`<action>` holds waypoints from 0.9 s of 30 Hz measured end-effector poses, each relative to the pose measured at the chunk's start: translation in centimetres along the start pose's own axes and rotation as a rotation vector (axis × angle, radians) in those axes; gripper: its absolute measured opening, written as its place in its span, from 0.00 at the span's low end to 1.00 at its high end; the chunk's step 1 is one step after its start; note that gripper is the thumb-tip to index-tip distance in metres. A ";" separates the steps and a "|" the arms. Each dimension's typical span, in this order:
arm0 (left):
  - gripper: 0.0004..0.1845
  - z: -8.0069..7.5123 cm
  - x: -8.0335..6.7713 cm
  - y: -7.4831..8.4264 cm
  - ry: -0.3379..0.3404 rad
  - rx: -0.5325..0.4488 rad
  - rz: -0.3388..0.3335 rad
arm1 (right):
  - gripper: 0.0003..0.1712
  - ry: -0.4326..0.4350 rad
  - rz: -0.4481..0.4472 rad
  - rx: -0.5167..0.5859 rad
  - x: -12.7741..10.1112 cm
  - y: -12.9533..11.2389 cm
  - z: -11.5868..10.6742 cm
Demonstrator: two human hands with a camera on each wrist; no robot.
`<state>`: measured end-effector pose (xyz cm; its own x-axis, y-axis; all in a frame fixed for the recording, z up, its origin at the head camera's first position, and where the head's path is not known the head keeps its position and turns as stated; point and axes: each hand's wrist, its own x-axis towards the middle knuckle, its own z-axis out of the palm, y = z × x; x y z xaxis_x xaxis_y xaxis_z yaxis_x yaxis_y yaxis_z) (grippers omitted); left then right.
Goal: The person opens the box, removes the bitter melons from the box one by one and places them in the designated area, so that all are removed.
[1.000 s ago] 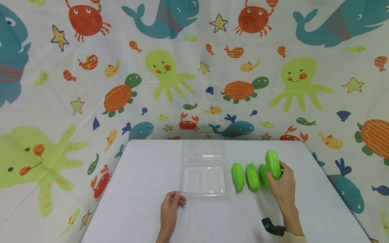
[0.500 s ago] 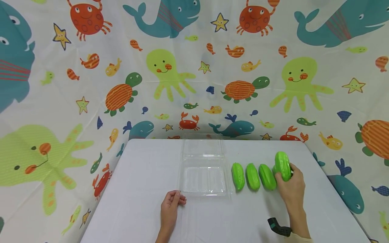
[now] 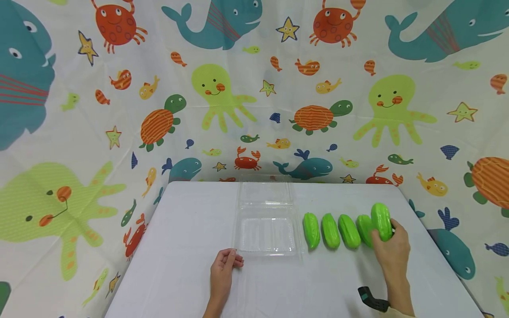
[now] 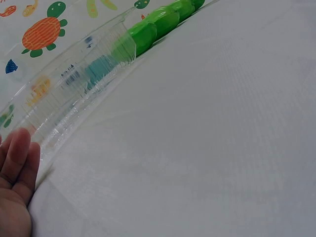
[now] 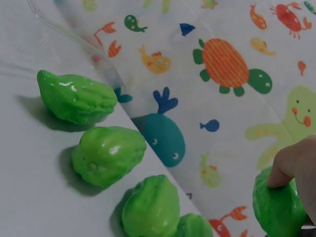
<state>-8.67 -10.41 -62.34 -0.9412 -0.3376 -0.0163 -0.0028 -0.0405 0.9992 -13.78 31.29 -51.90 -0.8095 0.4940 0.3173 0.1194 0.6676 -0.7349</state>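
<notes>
A row of several green chayote-like toy fruits [image 3: 331, 230] lies on the white table [image 3: 183, 229], to the right of an open clear plastic clamshell box [image 3: 265, 229]. My right hand [image 3: 387, 242] grips one more green fruit [image 3: 381, 220] upright at the row's right end, just above the last one lying there. The right wrist view shows that held fruit [image 5: 276, 210] under a fingertip [image 5: 291, 163], with the row [image 5: 108, 155] to its left. My left hand [image 3: 224, 267] rests flat on the table at the box's front left corner, its fingers [image 4: 17, 158] against the box's edge [image 4: 74, 103].
A sea-animal patterned cloth [image 3: 254, 88] hangs behind and to both sides of the table. A black strap [image 3: 371, 302] sits at my right wrist. The table's right edge [image 3: 421, 221] runs close to the held fruit.
My right hand has carried the green fruit to the right, and two more fruits of the row now show. The left hand has stayed put.
</notes>
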 end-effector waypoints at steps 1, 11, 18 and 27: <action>0.15 0.0 0.0 0.0 -0.001 0.001 0.000 | 0.35 -0.003 0.008 0.000 0.0 0.1 -0.1; 0.15 -0.1 0.1 0.0 -0.003 0.005 -0.005 | 0.36 0.003 0.042 -0.032 0.4 1.6 -0.7; 0.15 -0.1 0.1 0.0 0.000 0.000 -0.011 | 0.35 -0.016 0.058 -0.068 0.9 2.8 -0.7; 0.14 0.0 0.2 -0.1 0.004 -0.002 -0.018 | 0.37 -0.065 0.125 -0.110 1.4 4.1 -0.6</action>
<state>-8.86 -10.47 -62.46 -0.9395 -0.3409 -0.0341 -0.0189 -0.0479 0.9987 -14.08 35.10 -54.12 -0.8196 0.5422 0.1851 0.2807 0.6617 -0.6953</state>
